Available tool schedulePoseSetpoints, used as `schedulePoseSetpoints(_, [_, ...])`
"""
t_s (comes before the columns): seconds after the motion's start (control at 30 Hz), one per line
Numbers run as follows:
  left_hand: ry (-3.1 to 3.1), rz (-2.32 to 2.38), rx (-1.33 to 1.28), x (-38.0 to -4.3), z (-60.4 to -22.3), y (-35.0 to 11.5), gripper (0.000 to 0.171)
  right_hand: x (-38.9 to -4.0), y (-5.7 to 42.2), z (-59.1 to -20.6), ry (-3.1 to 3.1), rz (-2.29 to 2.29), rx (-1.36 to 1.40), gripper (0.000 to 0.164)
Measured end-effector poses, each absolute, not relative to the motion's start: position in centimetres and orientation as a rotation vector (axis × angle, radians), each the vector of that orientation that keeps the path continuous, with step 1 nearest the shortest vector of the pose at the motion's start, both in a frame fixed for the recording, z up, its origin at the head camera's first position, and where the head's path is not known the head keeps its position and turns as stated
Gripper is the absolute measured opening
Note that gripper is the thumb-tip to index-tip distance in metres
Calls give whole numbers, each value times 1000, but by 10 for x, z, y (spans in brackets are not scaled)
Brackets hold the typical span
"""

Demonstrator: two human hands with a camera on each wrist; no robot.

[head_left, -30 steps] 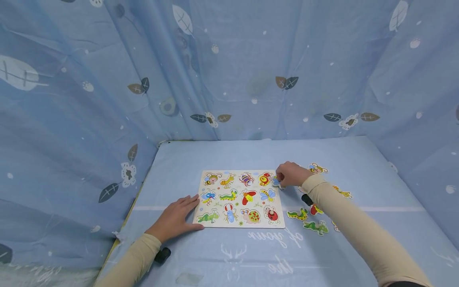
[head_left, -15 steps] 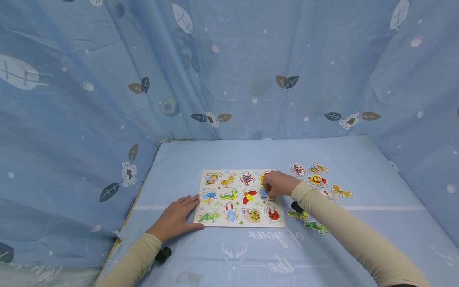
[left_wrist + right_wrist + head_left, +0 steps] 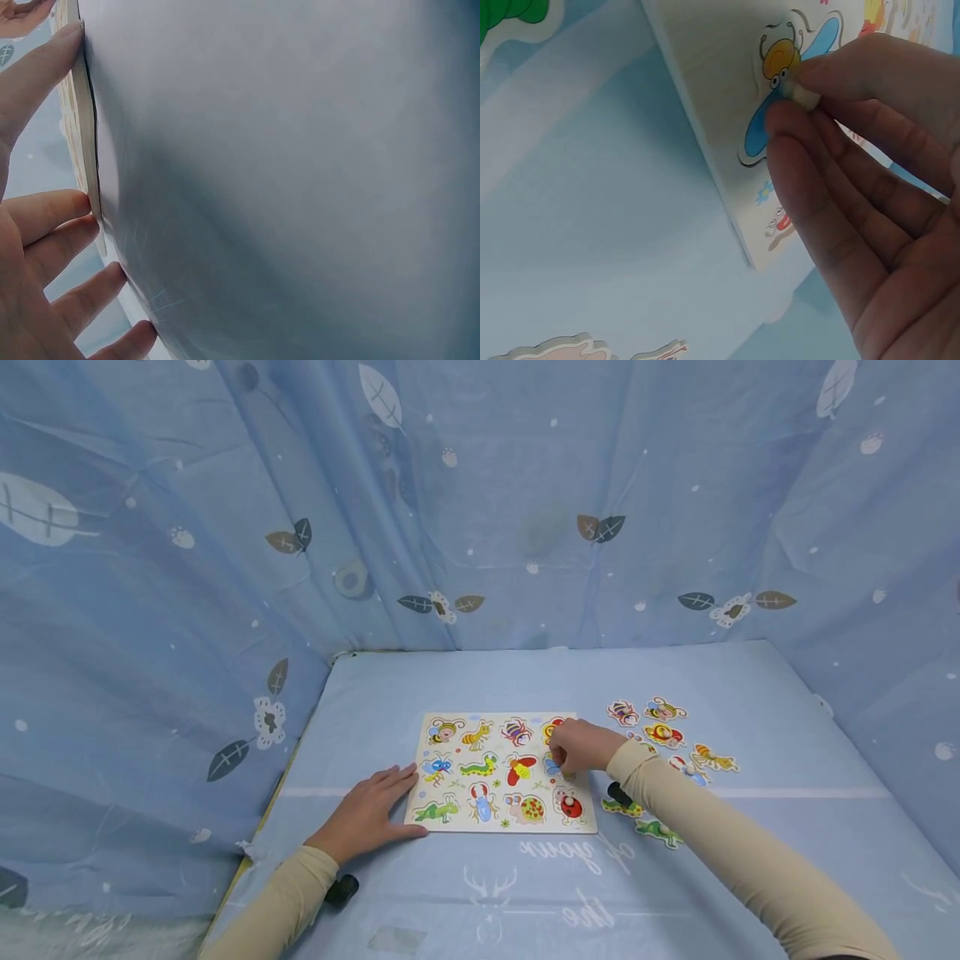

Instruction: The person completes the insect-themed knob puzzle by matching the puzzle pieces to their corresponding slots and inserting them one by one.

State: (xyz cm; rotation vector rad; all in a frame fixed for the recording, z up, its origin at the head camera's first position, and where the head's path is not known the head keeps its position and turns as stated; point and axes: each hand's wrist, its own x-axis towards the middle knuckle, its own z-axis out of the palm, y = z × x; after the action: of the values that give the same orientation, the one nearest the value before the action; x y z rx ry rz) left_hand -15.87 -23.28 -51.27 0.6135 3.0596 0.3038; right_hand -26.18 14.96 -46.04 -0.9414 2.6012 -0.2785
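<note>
A pale wooden puzzle board (image 3: 543, 827) printed with insects lies flat on the table. My right hand (image 3: 588, 745) is over its right side, thumb and fingers pinching the small wooden knob (image 3: 802, 97) of a blue-winged dragonfly piece (image 3: 757, 133). In the right wrist view that piece lies at its matching outline, a thin dark gap showing along the wing. At the board's left edge rests my left hand (image 3: 366, 817), fingertips against the side and thumb (image 3: 45, 71) at the near corner. A red ladybug piece (image 3: 572, 810) with a knob sits in the board's lower right corner.
Several loose pieces lie right of the board, among them a bee (image 3: 663, 709), an orange-striped insect (image 3: 712, 758), a blue beetle (image 3: 692, 772) and a green grasshopper (image 3: 658, 832). My right forearm partly covers this group. Blue curtains (image 3: 525, 527) hang behind the table.
My right hand has carried the dragonfly piece leftward from beyond the board's right edge onto its middle row, and has barely shifted in the last half second. My left hand has stayed put.
</note>
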Motion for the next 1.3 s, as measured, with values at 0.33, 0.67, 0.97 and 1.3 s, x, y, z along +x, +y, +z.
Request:
schedulePoseSetpoints(0.33, [3057, 290, 578, -157, -511, -230, 99, -262, 150, -461, 2597, -306, -917, 8])
schedulePoseSetpoints(0.67, [3048, 278, 576, -158, -511, -231, 99, -263, 153, -463, 2602, -339, -892, 7])
schedulePoseSetpoints(0.97, [3053, 293, 602, -157, -509, -231, 98, -272, 179, -459, 2648, -406, -849, 10])
schedulePoseSetpoints(1.3, [3061, 288, 619, -157, -509, -231, 97, -292, 242, -456, 2756, -402, -602, 10])
